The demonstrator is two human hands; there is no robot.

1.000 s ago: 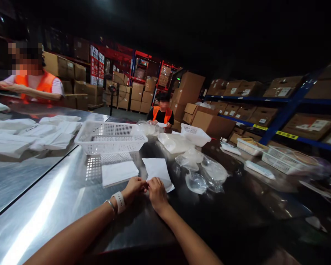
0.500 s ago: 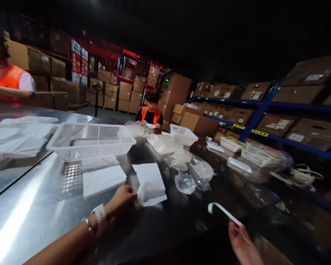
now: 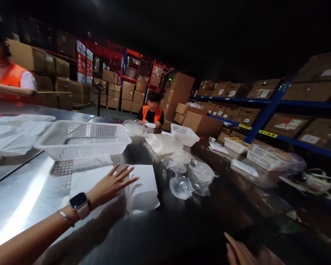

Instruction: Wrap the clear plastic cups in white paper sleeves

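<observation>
A: With the fingers spread flat, left hand (image 3: 110, 186) hovers over the white stack (image 3: 85, 180), holding nothing; white folded pack (image 3: 143, 187) sits just at its 3 o'clock on the table (image 3: 30, 198)

B: Pack axis?

A: Runs 12 to 6. Right hand (image 3: 242, 254) is low at 5 o'clock, mostly cropped, grip can't tell. Left is nearer

Left hand (image 3: 110, 185) is flat with fingers spread, hovering just over the near edge of the white folded sheet (image 3: 143, 187) on the steel table (image 3: 24, 206). White mesh basket (image 3: 82, 140) sits right behind that sheet, clear plastic bags (image 3: 191, 175) just right of it. Right hand (image 3: 242, 252) is low, well right of the sheet, holding nothing I can see.
</observation>
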